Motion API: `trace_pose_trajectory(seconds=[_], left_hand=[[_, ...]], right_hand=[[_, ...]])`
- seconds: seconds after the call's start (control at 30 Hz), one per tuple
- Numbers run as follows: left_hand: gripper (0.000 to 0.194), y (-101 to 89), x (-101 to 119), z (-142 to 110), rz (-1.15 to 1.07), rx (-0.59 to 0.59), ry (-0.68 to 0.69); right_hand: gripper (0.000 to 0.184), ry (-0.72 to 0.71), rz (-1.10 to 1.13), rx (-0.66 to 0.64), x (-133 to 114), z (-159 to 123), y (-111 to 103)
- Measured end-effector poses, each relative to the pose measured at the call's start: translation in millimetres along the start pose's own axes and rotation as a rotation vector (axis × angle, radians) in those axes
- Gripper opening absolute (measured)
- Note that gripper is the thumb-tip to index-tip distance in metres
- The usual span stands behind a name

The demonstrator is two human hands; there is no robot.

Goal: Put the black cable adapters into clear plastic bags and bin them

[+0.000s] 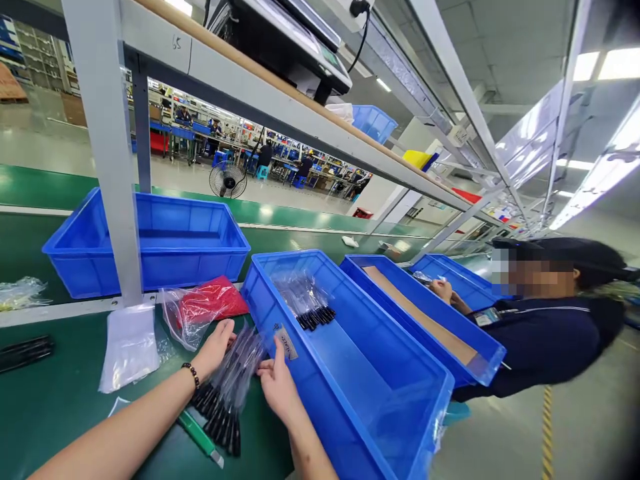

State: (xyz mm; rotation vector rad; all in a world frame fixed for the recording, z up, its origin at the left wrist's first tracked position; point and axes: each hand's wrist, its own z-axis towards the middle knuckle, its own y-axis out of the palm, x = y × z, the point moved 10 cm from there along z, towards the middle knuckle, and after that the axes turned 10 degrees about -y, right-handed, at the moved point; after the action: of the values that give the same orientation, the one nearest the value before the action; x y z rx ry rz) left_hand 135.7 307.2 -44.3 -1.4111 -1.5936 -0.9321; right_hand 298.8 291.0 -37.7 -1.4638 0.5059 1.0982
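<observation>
A bundle of slim clear plastic bags with black tube-like pieces [231, 373] at their near ends lies between my hands on the green table. My left hand [216, 350], a beaded bracelet at its wrist, is closed against the bundle's left side, its fingertips partly hidden. On the right, my right hand [280, 383] has its thumb raised and its fingers apart, touching or nearly touching the bags' edge. Similar bagged pieces [313, 303] lie in the blue bin [345, 413] beside my right hand. Under the bundle's left edge sits a green utility knife [197, 437].
Flat clear bags [130, 347] and a red bundle in plastic [213, 300] lie left of the bin. Another blue bin [175, 257] stands behind a white post [107, 147]. Black pieces [25, 353] lie far left. A co-worker [545, 340] works at right beside more bins.
</observation>
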Motion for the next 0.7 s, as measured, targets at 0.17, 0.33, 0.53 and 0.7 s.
trace_pose_trajectory(seconds=[0.17,0.33,0.53,0.7], left_hand=[[0.060,27.7,-1,0,-0.017,-0.173,-0.047],[0.063,58.0,-8,-6,-0.012,-0.350,-0.103],[0.065,79.5,-9,-19,0.009,-0.466,-0.119],[0.063,27.3,29,-41,0.002,-0.244,0.087]], right_hand=[[0.079,-0.275,-0.466,0.067,-17,-37,-6],[0.085,-0.298,-0.903,-0.041,-40,-46,-14],[0.125,-0.400,-0.959,-0.412,-68,-41,8],[0.123,-0.332,-0.886,-0.611,-59,-36,18]])
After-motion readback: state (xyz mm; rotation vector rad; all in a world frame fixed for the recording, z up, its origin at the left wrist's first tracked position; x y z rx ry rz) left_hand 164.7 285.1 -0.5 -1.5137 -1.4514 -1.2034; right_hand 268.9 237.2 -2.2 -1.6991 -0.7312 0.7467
